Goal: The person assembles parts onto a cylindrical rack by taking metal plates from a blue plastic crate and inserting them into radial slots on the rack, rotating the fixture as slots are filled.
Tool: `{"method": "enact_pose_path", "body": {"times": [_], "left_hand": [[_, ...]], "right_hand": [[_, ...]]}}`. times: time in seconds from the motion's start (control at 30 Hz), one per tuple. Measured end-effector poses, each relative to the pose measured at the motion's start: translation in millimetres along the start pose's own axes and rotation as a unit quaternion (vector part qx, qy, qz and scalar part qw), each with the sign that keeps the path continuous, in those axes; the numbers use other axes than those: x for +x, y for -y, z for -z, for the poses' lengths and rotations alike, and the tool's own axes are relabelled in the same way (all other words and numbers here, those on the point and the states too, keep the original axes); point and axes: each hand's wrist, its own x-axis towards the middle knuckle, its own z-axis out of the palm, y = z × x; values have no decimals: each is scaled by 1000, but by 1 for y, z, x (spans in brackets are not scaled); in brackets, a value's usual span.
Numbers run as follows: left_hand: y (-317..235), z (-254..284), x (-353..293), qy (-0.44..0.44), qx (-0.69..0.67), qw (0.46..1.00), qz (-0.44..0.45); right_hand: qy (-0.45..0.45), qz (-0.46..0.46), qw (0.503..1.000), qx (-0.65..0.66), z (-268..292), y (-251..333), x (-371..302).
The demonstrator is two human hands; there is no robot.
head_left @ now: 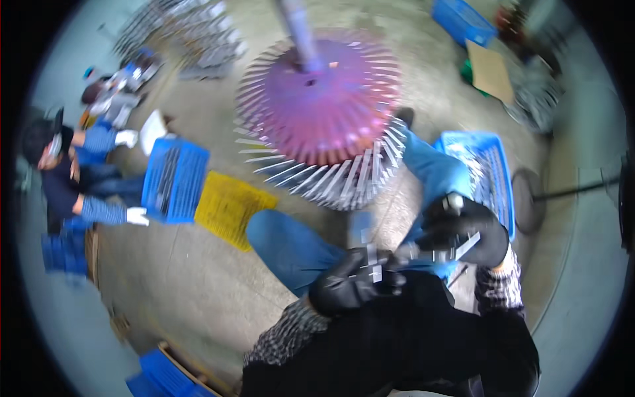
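Observation:
Both my hands wear black gloves and are close together above my lap. My left hand is closed around a small flat metal piece that stands up from its fingers. My right hand is curled around another shiny metal strip; motion blur hides the exact shape of both pieces. In front of me a round reddish-purple rack on an upright pole carries many thin slats around its rim. Bright metal strips fan out from its near side.
A blue crate with shiny metal parts stands by my right leg. A yellow mat lies at my left, beside another blue crate in front of a seated co-worker. Cardboard and a blue bin are far right.

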Motion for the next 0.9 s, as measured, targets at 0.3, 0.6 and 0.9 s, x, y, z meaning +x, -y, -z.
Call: {"method": "enact_pose_path", "body": {"times": [0.3, 0.6, 0.9], "left_hand": [[-126, -125, -69, 110, 435, 824, -345], [-206, -180, -1, -71, 885, 137, -439], [-233, -162, 6, -79, 895, -162, -408]], "right_hand": [[-296, -197, 934, -21, -32, -60, 21], [-278, -232, 926, -103, -59, -84, 46], [-272, -167, 934, -160, -60, -91, 56]]}}
